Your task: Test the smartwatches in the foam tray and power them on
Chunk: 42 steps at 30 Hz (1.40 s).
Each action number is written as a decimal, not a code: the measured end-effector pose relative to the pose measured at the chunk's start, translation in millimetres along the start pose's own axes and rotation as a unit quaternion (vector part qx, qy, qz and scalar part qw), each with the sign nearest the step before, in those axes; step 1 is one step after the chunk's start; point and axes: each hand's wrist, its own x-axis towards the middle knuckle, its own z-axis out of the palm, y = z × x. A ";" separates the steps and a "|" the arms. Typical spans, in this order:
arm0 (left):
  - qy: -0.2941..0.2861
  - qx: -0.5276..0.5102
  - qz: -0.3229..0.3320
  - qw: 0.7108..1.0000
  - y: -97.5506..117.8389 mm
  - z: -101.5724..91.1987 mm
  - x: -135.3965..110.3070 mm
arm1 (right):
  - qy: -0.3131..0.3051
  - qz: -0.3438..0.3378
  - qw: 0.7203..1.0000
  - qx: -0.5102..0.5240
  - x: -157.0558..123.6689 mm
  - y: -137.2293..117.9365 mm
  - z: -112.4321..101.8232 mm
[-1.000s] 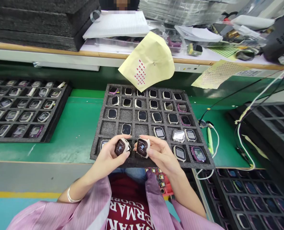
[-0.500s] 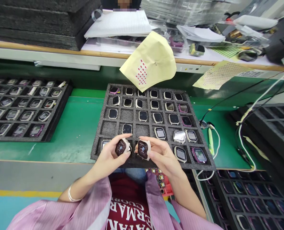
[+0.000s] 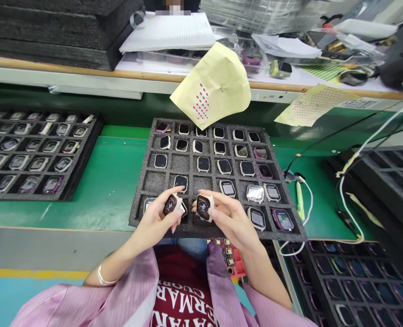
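Observation:
In my left hand (image 3: 156, 221) is a smartwatch case (image 3: 171, 205) with a lit dark screen, gripped between thumb and fingers and tilted. My right hand (image 3: 229, 218) grips a second smartwatch case (image 3: 203, 208), light-framed, its screen lit with a similar picture. Both are held just above the near edge of a dark foam tray (image 3: 154, 182). Many compartments of this tray hold watch cases, most with pale frames and a few purple, such as the purple watch (image 3: 283, 220) at the near right corner. Another watch in the tray is partly hidden behind my left fingers.
A second foam tray of watches (image 3: 70, 179) lies at the left on the green table (image 3: 113, 181). More trays (image 3: 341, 268) stand at the lower right. White cables (image 3: 344, 181) hang at the right. Yellow sticker sheets (image 3: 222, 91) droop from the shelf above; a person is partly visible behind it.
My left hand has tilted its watch case further and shifted slightly up and left. The watch in my right hand has turned a little toward me. The tray's contents look the same.

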 end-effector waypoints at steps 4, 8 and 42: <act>-0.015 0.007 0.017 1.000 0.6 -3.2 -7.1 | -0.013 0.003 1.000 0.012 -4.0 -2.8 1.8; -0.022 0.009 0.028 0.999 -1.4 -6.6 -11.1 | -0.013 -0.005 1.000 0.023 -5.4 -3.8 4.1; -0.059 -0.172 -0.021 0.983 -4.8 -5.9 -0.3 | 0.060 -0.064 0.994 -0.063 -1.6 17.6 2.2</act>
